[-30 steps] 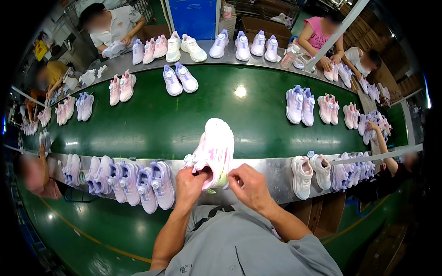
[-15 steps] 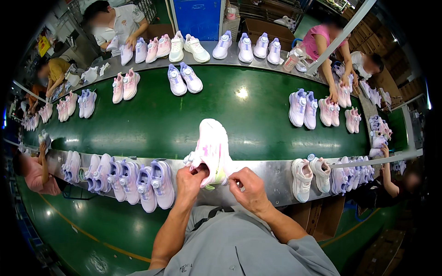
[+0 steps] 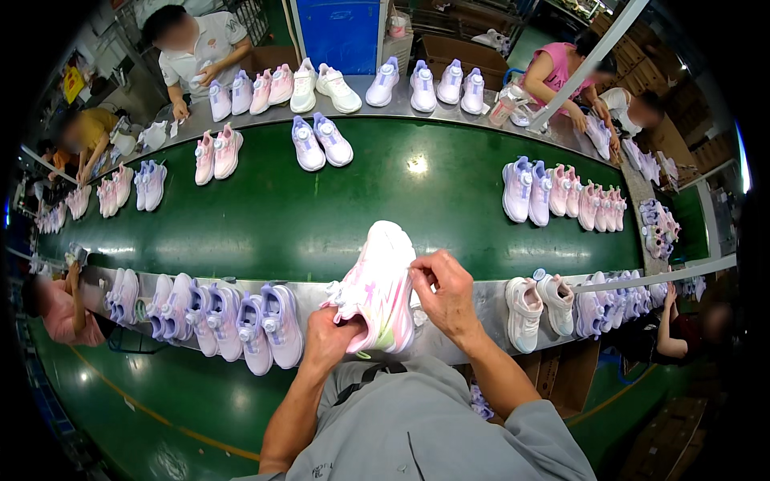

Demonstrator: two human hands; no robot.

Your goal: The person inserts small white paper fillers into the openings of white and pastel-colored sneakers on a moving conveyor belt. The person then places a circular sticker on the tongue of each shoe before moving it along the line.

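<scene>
My left hand (image 3: 327,338) grips a white and pink sneaker (image 3: 377,276) at its collar, some fingers inside the shoe opening. The sneaker is raised over the metal ledge with its toe pointing away from me, tilted so part of its side shows. It has pink marks, a dial on the left and a light green patch near the heel. My right hand (image 3: 446,295) is closed in a pinch against the sole edge on the shoe's right side. Whatever sits between those fingertips is too small to make out.
A metal ledge (image 3: 473,321) borders the green conveyor belt (image 3: 385,188). Lilac sneakers (image 3: 281,325) stand to my left, a white pair (image 3: 525,314) to my right. More pairs rest on the belt and far shelf (image 3: 361,100). Several people work around it.
My right hand has moved from the heel up along the sole edge toward the toe. The sneaker has shifted right and turned. Across the belt, a person's hands have left the pink pairs.
</scene>
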